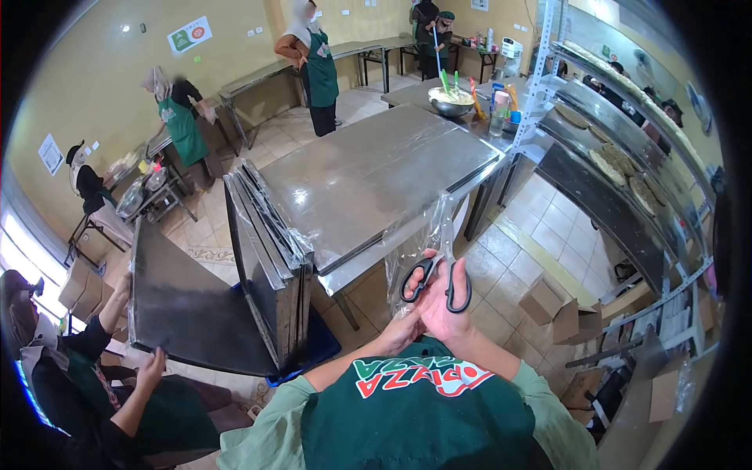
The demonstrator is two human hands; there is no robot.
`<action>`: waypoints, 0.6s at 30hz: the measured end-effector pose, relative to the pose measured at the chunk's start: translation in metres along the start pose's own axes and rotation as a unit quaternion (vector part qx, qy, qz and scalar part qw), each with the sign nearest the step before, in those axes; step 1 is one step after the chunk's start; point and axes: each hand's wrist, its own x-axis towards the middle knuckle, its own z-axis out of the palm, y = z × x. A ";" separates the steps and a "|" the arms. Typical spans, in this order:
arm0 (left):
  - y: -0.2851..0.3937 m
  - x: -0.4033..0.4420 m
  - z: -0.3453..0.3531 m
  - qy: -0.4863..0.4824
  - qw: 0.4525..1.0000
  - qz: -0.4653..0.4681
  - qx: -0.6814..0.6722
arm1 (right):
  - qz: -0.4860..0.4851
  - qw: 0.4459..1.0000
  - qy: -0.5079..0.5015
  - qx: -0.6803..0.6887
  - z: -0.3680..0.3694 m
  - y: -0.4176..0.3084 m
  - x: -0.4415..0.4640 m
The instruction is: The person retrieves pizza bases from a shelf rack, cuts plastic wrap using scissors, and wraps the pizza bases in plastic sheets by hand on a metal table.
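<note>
The pair of scissors with grey metal blades and black-and-grey looped handles (pixel 448 249) is at the near centre, in the right hand (pixel 448 311). The palm faces up, and the fingers engage the two loops, which stand apart. The blades point to the far side, toward the clear, wrinkled plastic film (pixel 401 254). The left hand (pixel 400 330) is just beside the right, at the lower end of the film; its finger state cannot be told.

Markings: the dark green apron (pixel 423 423) carries the word "PIZZA" in white letters edged in red, inverted in this view; a second line is partly folded. The green, red and white wall sign (pixel 189 35) is too small to read.

The grey metal-edged desk (pixel 345 268) stands beyond the hands. The silver metal bowl of pale mixture (pixel 451 103) sits at the far right. To the left, upright dark rectangular trays (pixel 265 266) stand in a row; a co-worker in a dark top and green apron (pixel 168 411) grips a broad black tray (pixel 196 305) with both hands.
</note>
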 end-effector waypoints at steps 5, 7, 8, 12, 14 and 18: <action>0.003 0.001 0.007 -0.004 0.998 -0.055 0.002 | 0.008 0.999 -0.050 -0.011 0.007 -0.005 0.001; 0.003 0.002 0.009 -0.005 0.995 -0.103 -0.001 | 0.011 0.995 -0.060 -0.075 0.000 -0.003 -0.002; 0.001 0.003 0.007 -0.012 0.992 -0.128 -0.008 | 0.014 0.992 -0.066 -0.109 -0.004 -0.002 -0.005; 0.003 0.009 -0.033 -0.242 0.923 -0.190 0.231 | -0.006 0.945 -0.103 -0.311 -0.011 -0.004 -0.020; 0.079 -0.029 -0.005 -0.339 0.791 -0.131 0.492 | 0.015 0.921 -0.119 -0.372 -0.018 -0.013 -0.028; 0.196 -0.064 -0.003 0.023 0.799 0.059 0.598 | 0.052 0.877 -0.178 -0.444 -0.034 -0.031 -0.029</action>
